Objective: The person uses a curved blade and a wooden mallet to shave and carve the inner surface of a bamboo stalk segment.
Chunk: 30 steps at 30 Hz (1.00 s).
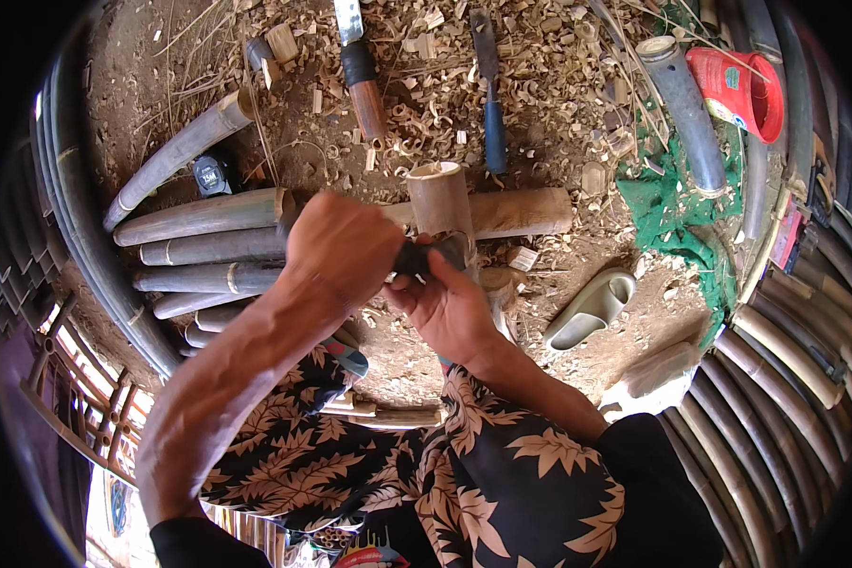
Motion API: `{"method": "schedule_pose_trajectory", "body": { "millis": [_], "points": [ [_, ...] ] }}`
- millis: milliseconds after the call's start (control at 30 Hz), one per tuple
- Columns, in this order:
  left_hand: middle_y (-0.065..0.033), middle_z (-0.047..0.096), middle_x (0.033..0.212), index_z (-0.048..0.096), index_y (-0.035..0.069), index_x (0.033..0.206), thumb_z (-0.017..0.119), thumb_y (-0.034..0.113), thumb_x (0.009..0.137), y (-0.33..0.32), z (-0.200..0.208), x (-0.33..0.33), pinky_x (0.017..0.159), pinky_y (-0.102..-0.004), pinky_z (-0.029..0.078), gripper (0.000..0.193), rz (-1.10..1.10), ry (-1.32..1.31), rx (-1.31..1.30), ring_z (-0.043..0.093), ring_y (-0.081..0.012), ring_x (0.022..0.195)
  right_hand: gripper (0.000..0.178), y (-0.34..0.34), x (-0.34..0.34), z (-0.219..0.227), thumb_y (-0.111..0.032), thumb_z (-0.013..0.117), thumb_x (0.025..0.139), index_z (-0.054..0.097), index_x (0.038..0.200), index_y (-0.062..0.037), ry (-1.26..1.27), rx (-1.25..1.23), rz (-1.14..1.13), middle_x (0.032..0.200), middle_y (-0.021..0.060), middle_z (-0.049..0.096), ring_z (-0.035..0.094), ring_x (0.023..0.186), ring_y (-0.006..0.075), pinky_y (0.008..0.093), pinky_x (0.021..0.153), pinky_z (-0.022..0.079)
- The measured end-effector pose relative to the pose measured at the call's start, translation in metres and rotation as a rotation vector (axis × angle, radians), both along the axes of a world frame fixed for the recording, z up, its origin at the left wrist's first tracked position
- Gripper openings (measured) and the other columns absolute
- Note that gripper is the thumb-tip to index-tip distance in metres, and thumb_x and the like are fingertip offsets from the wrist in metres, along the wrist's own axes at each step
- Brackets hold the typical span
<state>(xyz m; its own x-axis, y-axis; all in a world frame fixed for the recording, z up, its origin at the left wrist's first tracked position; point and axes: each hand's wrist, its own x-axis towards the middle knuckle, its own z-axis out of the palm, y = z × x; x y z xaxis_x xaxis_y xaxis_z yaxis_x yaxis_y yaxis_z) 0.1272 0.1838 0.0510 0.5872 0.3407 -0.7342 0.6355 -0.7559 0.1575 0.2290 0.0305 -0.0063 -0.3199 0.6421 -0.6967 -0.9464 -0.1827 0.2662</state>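
- Right hand (456,317): fingers curl around a dark piece (412,257).
- Left hand (339,248), beside it: fingers folded, hold hidden.
- The piece seems light, stiff, best gripped by its sides.

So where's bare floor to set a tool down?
Mostly bare dirt upper left, between curved poles and cut bamboo; smaller, chip-flecked patch between slipper and green netting. Crowded: shavings around knife and blue-handled tool.
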Motion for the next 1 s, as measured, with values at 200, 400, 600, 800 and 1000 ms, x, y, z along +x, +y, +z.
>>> {"method": "schedule_pose_trajectory", "body": {
  "millis": [200,400,600,800,1000],
  "points": [
    [-0.0027,0.069,0.070,0.072,0.016,0.067,0.064,0.018,0.077,0.025,0.001,0.061,0.061,-0.0343,0.050,0.013,-0.117,-0.041,0.047,0.069,-0.0195,0.070,0.041,0.005,0.021,-0.008,-0.041,0.034,0.101,0.054,0.123,-0.0122,0.202,0.068,-0.131,0.099,0.0089,0.066,0.068,0.078,0.0252,0.0436,0.082,0.055],
    [-0.0175,0.069,0.086,0.070,0.005,0.087,0.062,0.016,0.072,-0.042,0.031,0.009,0.075,-0.0386,0.056,0.020,0.330,0.384,-0.500,0.069,-0.0308,0.080,0.025,-0.022,0.026,0.019,-0.015,0.064,0.090,0.054,0.112,-0.0079,-0.102,0.055,0.544,0.100,0.0060,0.060,0.061,0.091,0.0181,0.0365,0.080,0.053],
    [-0.0240,0.053,0.121,0.055,0.008,0.122,0.052,0.067,0.083,-0.096,0.032,0.010,0.104,-0.0487,0.036,0.071,0.682,-0.430,-0.679,0.051,-0.0386,0.118,0.031,-0.033,0.102,0.045,-0.034,0.054,0.095,0.050,0.111,-0.0082,-0.594,0.043,0.336,0.085,0.0027,0.057,0.058,0.082,0.0149,0.0330,0.074,0.052],
    [-0.0198,0.043,0.126,0.047,0.010,0.131,0.060,0.058,0.080,-0.127,-0.043,0.052,0.107,-0.0651,0.018,0.071,0.452,-0.268,-0.139,0.045,-0.0338,0.119,0.023,-0.044,0.191,0.054,-0.032,0.052,0.095,0.050,0.100,-0.0102,-0.886,-0.216,0.381,0.074,0.0007,0.051,0.056,0.061,0.0153,0.0318,0.052,0.050],
    [-0.0196,0.041,0.126,0.039,0.008,0.138,0.067,0.050,0.076,-0.141,-0.059,0.054,0.105,-0.0662,0.018,0.080,0.502,-0.336,0.142,0.045,-0.0351,0.116,0.044,-0.064,0.184,0.059,-0.015,0.057,0.092,0.044,0.132,-0.0009,-1.260,-0.079,0.969,0.076,0.0050,0.056,0.057,0.065,0.0126,0.0261,0.059,0.048]
  ]
}}
